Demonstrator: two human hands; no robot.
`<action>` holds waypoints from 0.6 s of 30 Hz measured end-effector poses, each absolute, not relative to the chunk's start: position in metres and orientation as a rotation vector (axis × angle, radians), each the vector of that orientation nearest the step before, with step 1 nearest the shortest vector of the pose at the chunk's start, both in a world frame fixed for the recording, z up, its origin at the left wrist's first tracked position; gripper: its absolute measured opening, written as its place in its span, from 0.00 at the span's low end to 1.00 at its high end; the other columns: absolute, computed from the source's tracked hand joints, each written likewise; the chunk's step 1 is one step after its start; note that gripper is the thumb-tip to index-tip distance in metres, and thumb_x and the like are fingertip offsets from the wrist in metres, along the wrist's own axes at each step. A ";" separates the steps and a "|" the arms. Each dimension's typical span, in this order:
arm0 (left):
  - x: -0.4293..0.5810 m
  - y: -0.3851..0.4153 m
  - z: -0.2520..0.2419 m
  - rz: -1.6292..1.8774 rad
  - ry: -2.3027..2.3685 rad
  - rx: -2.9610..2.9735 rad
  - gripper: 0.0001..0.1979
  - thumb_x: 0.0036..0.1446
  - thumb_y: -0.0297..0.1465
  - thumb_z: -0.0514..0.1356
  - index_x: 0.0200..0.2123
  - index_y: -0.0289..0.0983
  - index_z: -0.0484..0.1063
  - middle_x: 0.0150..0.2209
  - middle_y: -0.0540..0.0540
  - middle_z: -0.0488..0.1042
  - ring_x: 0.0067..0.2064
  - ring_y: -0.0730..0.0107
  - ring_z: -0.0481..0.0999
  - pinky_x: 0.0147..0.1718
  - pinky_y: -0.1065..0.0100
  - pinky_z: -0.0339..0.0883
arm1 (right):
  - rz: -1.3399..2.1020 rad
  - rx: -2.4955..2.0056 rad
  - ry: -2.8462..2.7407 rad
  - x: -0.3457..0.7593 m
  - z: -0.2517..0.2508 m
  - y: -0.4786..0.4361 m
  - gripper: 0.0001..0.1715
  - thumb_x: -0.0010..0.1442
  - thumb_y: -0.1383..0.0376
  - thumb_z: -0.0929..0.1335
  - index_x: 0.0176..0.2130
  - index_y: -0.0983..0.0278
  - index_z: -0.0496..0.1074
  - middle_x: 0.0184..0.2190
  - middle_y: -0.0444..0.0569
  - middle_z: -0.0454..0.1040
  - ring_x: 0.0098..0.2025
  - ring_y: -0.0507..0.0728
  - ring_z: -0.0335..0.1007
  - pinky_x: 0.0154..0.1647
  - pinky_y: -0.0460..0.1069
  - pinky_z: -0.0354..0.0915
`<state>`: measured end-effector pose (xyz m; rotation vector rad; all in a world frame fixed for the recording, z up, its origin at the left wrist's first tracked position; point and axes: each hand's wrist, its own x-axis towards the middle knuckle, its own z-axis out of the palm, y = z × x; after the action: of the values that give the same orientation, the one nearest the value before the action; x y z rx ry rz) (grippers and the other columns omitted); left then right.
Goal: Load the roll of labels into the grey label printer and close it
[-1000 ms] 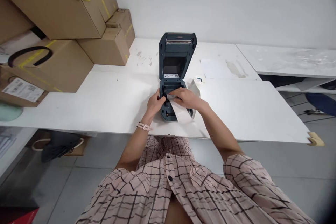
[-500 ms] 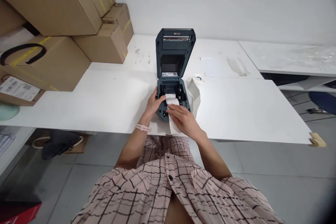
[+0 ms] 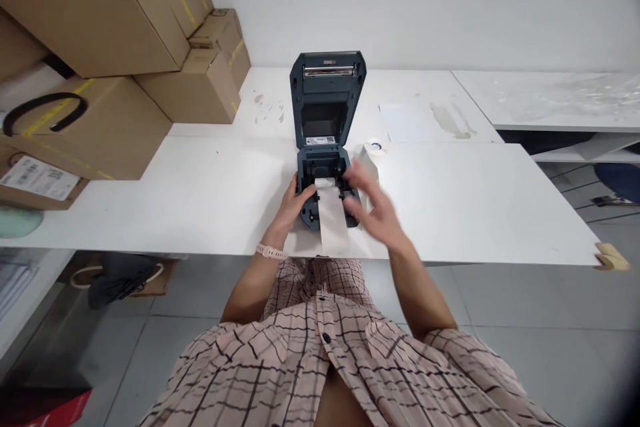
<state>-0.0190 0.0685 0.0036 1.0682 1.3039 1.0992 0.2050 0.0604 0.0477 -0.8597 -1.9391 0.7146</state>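
White paper strip runs out of the dark printer toward 6 o'clock and hangs over the bench edge. The printer's lid stands up. The left hand holds the printer's side at 8 o'clock, fingers curled on it. The right hand, blurry, is spread wide at 4 o'clock, holding nothing. A paper roll sits just beside the printer at 3 o'clock. Brown boxes are stacked at 10 o'clock.

We see a dark blue-grey label printer standing near the front edge of the white table, with its lid swung open and upright. A white paper strip runs flat out of its open bay, reaching the table's front edge.
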 end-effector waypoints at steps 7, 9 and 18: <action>-0.014 -0.004 0.003 1.029 1.234 1.061 0.48 0.61 0.49 0.66 0.77 0.51 0.46 0.76 0.46 0.57 0.75 0.47 0.59 0.70 0.51 0.62 | 0.815 -0.991 -1.699 0.207 0.126 0.260 0.54 0.63 0.27 0.46 0.77 0.46 0.39 0.79 0.42 0.45 0.79 0.66 0.46 0.74 0.67 0.57; -0.023 -0.016 -0.001 1.048 1.198 1.085 0.43 0.61 0.49 0.65 0.75 0.50 0.53 0.76 0.46 0.58 0.76 0.48 0.57 0.71 0.51 0.60 | 0.935 -0.980 -1.739 0.193 0.140 0.287 0.56 0.61 0.25 0.46 0.76 0.47 0.46 0.77 0.44 0.53 0.76 0.64 0.53 0.73 0.63 0.60; -0.073 -0.016 0.010 1.172 1.406 0.926 0.38 0.64 0.57 0.55 0.69 0.41 0.66 0.73 0.36 0.63 0.72 0.45 0.66 0.67 0.46 0.65 | 0.644 -0.954 -1.670 0.183 0.101 0.118 0.41 0.72 0.36 0.51 0.68 0.53 0.65 0.69 0.47 0.68 0.74 0.65 0.58 0.76 0.64 0.54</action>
<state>-0.0731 -0.0156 0.0095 0.9263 1.4058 1.1719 0.1829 0.1177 0.1012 -0.9538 -1.6702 0.6439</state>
